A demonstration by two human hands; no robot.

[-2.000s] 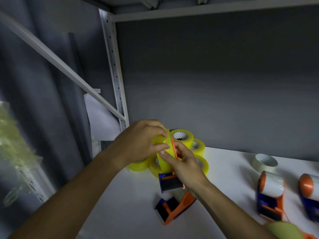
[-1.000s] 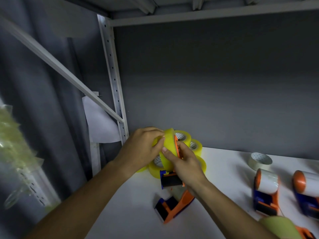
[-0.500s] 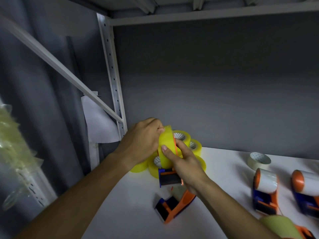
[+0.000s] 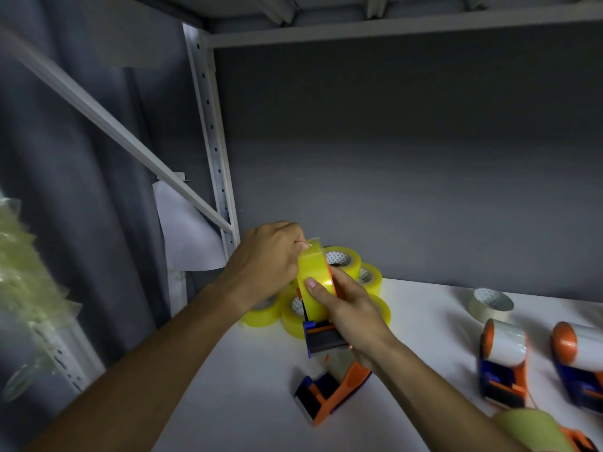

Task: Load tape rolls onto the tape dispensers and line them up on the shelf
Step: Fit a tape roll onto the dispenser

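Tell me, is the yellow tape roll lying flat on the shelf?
No, both hands hold the yellow tape roll upright above the shelf.

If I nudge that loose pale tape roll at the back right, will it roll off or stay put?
The pale roll lies flat on the shelf, core opening up, so a nudge would probably slide it, not roll it. It looks squat, so unlikely to tip. Probably stiff and light enough to pinch by its wall.

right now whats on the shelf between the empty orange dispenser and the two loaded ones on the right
Head view: only bare white shelf lies between the empty dispenser and the nearer loaded dispenser, though the right forearm crosses above that stretch.
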